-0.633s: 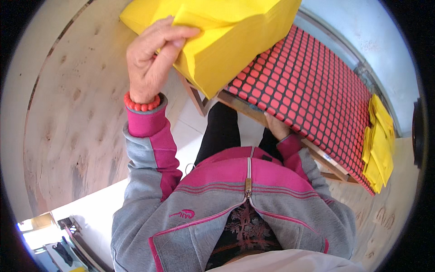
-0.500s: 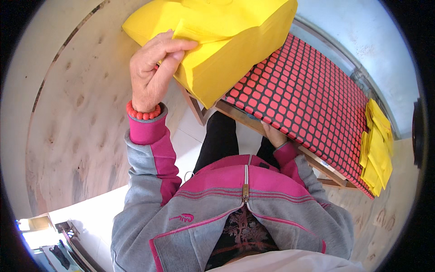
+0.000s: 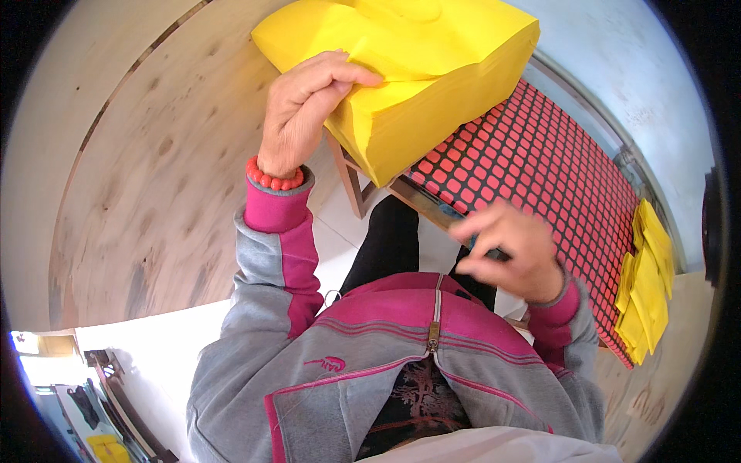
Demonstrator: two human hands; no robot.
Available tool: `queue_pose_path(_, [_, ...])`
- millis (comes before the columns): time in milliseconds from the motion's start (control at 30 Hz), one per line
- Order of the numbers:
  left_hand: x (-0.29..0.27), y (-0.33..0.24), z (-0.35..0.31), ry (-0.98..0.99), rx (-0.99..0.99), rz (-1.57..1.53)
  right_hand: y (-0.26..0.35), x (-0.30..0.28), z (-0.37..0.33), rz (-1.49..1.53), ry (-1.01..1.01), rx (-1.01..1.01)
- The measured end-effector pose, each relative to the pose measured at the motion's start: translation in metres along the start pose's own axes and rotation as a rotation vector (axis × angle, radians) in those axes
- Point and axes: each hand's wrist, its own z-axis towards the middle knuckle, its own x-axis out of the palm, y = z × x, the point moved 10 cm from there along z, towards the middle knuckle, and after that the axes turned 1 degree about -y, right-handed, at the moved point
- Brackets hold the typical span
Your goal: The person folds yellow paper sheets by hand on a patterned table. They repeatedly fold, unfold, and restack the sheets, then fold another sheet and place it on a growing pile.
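At the top, a big yellow fabric bag (image 3: 432, 116) stands opened out into a boxy shape. My left hand (image 3: 301, 108), with a red bead bracelet at the wrist, pinches the bag's near left corner fold between thumb and fingers. My right hand (image 3: 517, 251) is in the air over the near edge of the table, apart from the bag and smeared by motion. Its fingers are curled, and a small dark thing shows inside them, too blurred to name. Beneath both bag and right hand is the table's red-and-black patterned cover (image 3: 571, 162).
Several folded yellow fabric pieces (image 3: 644, 285) lie on the table's right end. A large wooden board (image 3: 154, 177) rises at the left, and a pale wall (image 3: 617, 69) is behind the table. My knees are under the table edge. Another yellow piece (image 3: 108, 447) shows at the lower left.
My right hand has come up from under the table's near edge to above it, with a dark thing now showing in it. The left hand still pinches the bag; the whole view has shifted slightly.
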Motion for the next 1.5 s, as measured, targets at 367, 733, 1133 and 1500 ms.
queue_pose_path(367, [0.0, 0.007, -0.002, 0.043, -0.106, -0.052, 0.028, -0.016, 0.132, -0.392, -0.068, -0.46])
queue_pose_path(733, [-0.004, 0.016, -0.005, 0.0, -0.14, -0.093, 0.009, -0.021, 0.133, -0.182, -0.195, -0.412])
queue_pose_path(1133, [-0.008, 0.023, -0.007, -0.062, -0.094, -0.125, 0.005, -0.018, 0.132, -0.205, -0.219, -0.392])
queue_pose_path(1500, [-0.014, 0.026, -0.01, -0.244, -0.145, -0.277, 0.007, -0.027, 0.129, -0.085, -0.321, -0.466])
